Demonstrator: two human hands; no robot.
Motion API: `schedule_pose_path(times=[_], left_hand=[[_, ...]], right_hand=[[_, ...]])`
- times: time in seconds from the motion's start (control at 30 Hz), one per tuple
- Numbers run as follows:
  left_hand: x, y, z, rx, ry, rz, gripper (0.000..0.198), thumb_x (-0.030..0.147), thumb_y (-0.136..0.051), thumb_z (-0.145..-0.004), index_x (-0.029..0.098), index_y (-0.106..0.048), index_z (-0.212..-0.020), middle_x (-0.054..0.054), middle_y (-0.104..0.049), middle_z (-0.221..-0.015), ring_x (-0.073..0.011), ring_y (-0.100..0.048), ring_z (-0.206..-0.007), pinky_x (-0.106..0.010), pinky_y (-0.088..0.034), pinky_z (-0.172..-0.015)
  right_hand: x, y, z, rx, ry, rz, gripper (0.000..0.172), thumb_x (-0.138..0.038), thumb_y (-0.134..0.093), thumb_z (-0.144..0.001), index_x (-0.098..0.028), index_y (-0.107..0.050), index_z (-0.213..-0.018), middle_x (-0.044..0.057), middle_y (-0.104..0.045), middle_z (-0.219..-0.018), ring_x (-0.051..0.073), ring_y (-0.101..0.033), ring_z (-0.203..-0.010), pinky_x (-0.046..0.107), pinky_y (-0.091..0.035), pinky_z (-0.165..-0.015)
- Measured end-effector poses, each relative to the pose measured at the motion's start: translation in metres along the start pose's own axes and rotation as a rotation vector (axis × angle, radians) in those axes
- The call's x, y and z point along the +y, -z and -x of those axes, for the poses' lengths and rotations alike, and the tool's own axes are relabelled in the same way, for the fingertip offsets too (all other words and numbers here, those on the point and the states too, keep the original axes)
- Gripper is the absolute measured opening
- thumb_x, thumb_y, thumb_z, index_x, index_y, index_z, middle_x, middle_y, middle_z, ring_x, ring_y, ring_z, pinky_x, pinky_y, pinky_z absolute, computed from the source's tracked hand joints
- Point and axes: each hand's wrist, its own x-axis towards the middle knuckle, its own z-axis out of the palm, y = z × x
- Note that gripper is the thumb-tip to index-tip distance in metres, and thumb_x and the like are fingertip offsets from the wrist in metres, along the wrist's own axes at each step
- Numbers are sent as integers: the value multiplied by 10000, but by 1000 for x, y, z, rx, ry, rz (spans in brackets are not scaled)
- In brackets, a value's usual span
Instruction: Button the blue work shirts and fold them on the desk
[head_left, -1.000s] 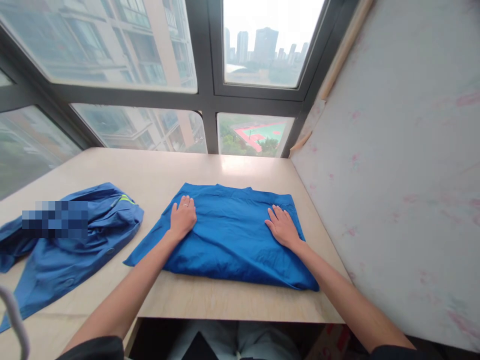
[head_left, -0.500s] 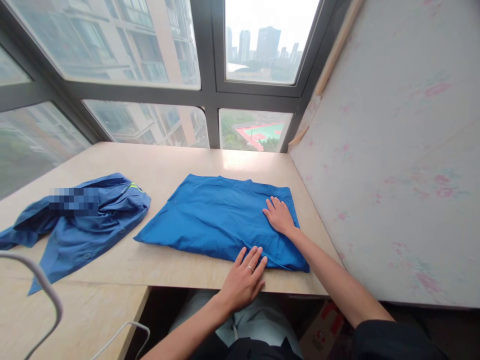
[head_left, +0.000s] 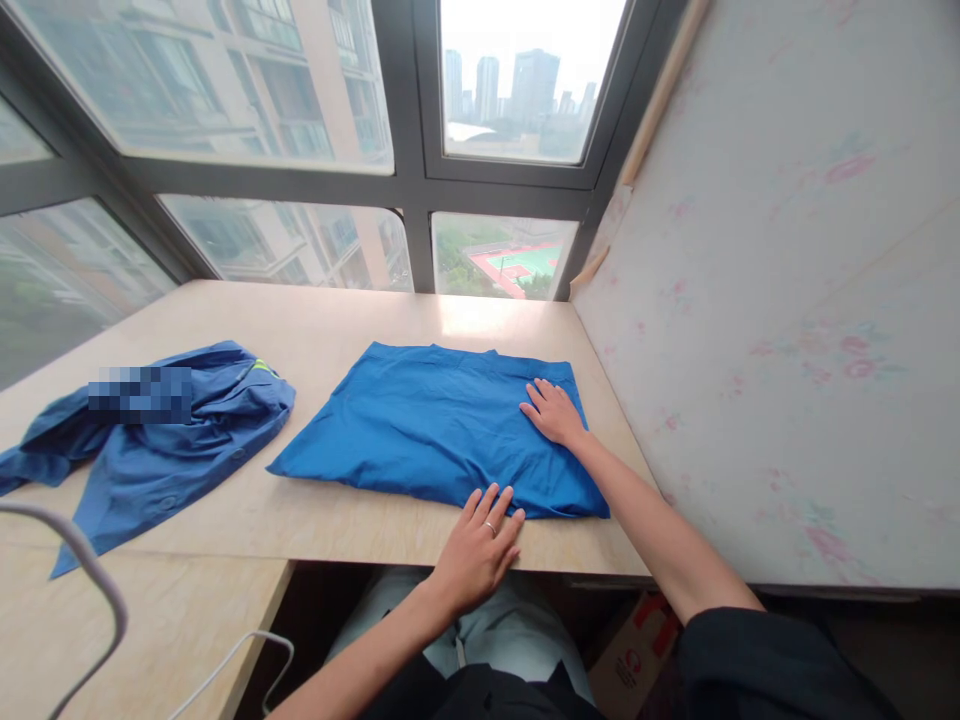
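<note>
A bright blue folded garment (head_left: 420, 420) lies nearly flat on the pale tabletop (head_left: 330, 530), with small wrinkles along its near side. Fingers spread, my right hand (head_left: 553, 410) rests on the garment's right part. My left hand (head_left: 480, 545) is at the near edge, fingertips touching the cloth and the palm over the table's front edge. It wears a ring, and its fingers are stretched out. To the left lies a darker blue garment (head_left: 210, 440) with buttons and a yellow-green stripe, loosely crumpled and apart from both hands.
Windows with grey frames (head_left: 412, 190) border the table at the back. A flower-patterned wall (head_left: 787, 300) stands along the right side. A grey cable (head_left: 112, 610) and a thinner white cable (head_left: 251, 640) are at the lower left. Below the table is a paper bag (head_left: 630, 660).
The bright blue garment's near right edge has shifted slightly away from the table's front edge. Both hands stay on the cloth in nearly the same places. The view has tilted a little.
</note>
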Motion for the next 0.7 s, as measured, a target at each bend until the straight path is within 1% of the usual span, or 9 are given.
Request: schedule_pose_path(times=[0.1, 0.2, 0.3, 0.37, 0.47, 0.6, 0.67, 0.7], left_hand=[[2, 1, 0, 5, 28, 16, 486, 353, -483, -955, 232, -477, -1426, -133, -269, -1598, -343, -197, -1484, -530, -327, -1139], [3, 1, -1, -2, 50, 29, 497, 344, -503, -943, 226, -476, -1425, -139, -241, -1607, -366, -189, -1481, -544, -337, -1129], [4, 1, -1, -12, 51, 36, 513, 358, -491, -947, 225, -456, -1441, -140, -242, -1607, -361, -209, -1477, -544, -331, -1134], [4, 1, -1, -11, 49, 32, 521, 363, -478, -952, 225, -438, -1453, -141, -243, -1606, -362, -207, -1477, -545, -323, -1137], [4, -1, 0, 4, 49, 18, 561, 363, -474, -952, 219, -383, -1486, -145, -213, -1615, -361, -194, -1480, -534, -308, -1146], [4, -4, -1, 29, 64, 12, 674, 388, -449, -957, 139, -228, -1544, -189, -172, -1616, -343, -182, -1487, -505, -287, -1160], [3, -6, 0, 31, 71, 20, 680, 404, -425, -965, 132, -204, -1547, -195, -199, -1609, -340, -191, -1485, -510, -293, -1157], [3, -7, 0, 36, 73, 28, 675, 413, -421, -967, 133, -212, -1544, -197, -238, -1597, -342, -206, -1481, -516, -299, -1154]], right_hand=[[5, 1, -7, -36, 10, -16, 682, -586, -201, -998, -162, -373, -1504, 128, -324, -1578, 256, -257, -1471, 459, -184, -1191], [8, -1, -14, -56, 24, -30, 691, -594, -196, -995, -166, -347, -1516, 121, -304, -1588, 248, -242, -1477, 453, -174, -1195], [10, -3, -18, -36, 28, -36, 678, -578, -209, -999, -160, -347, -1515, 109, -303, -1590, 253, -236, -1478, 456, -170, -1195], [11, -4, -19, -3, 22, -39, 644, -540, -229, -1008, -150, -368, -1502, 97, -334, -1578, 262, -248, -1472, 467, -172, -1192], [15, -2, -21, 78, 30, -39, 557, -447, -278, -1014, -140, -454, -1445, 95, -439, -1519, 266, -332, -1426, 461, -208, -1174], [19, 9, -21, 158, 34, -25, 454, -311, -324, -991, -113, -580, -1310, 162, -584, -1350, 286, -482, -1267, 421, -319, -1089], [18, 17, -16, 163, 25, -16, 438, -271, -323, -981, -106, -587, -1290, 176, -606, -1291, 297, -508, -1207, 414, -351, -1045], [16, 21, -12, 171, 16, -14, 434, -265, -324, -979, -108, -579, -1293, 177, -611, -1269, 300, -514, -1188, 412, -361, -1029]])
